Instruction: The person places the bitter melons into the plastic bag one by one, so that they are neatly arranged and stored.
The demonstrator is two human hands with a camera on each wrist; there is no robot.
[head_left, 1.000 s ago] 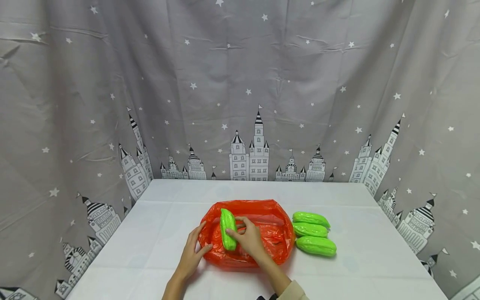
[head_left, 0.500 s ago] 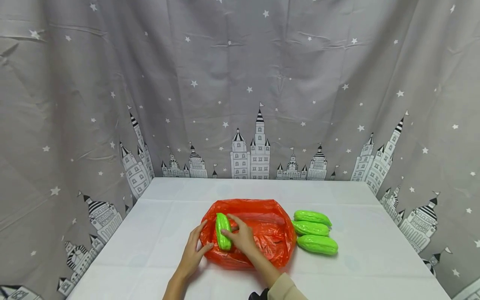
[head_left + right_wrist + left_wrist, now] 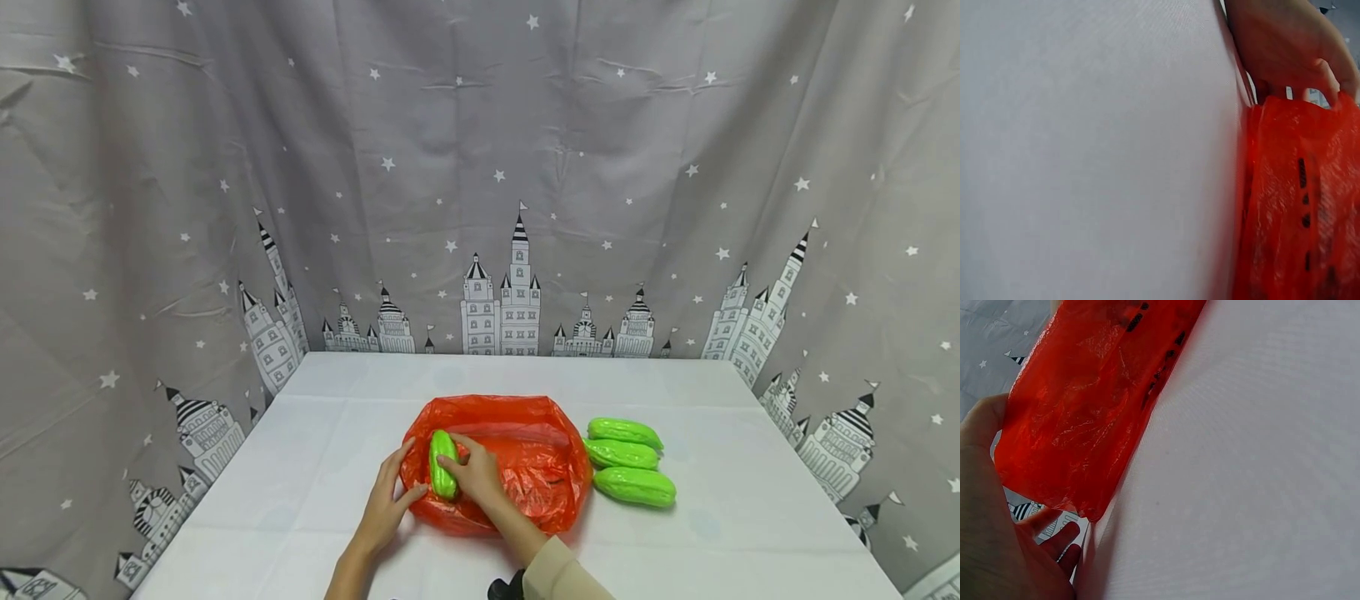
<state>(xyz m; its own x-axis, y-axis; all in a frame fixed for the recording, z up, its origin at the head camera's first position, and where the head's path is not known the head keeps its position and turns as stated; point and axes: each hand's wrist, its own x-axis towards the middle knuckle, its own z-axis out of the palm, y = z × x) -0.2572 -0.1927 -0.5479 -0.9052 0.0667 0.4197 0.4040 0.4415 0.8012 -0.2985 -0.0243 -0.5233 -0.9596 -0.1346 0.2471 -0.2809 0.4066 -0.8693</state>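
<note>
In the head view my right hand (image 3: 476,475) reaches into an open red plastic bag (image 3: 547,492) and pinches a bright green, ridged gourd (image 3: 442,464) between thumb and fingers. The gourd lies lengthwise, pointing away from me, at the left side of the bag's mouth. My left hand (image 3: 384,504) rests at the bag's left rim, thumb and fingers spread along it. The left wrist view shows the left hand (image 3: 997,506) beside the red film, its thumb against the bag. Three more green gourds (image 3: 633,487) lie stacked side by side right of the bag.
A white-covered table (image 3: 712,533) carries the bag and the gourds. Behind it hangs a grey curtain (image 3: 420,208) printed with stars and castles. Dark printing shows on the bag's side (image 3: 1307,206) in the right wrist view.
My right hand has lowered the gourd into the bag and shifted slightly left with it. The left hand has stayed at the rim, and the three gourds have not been moved.
</note>
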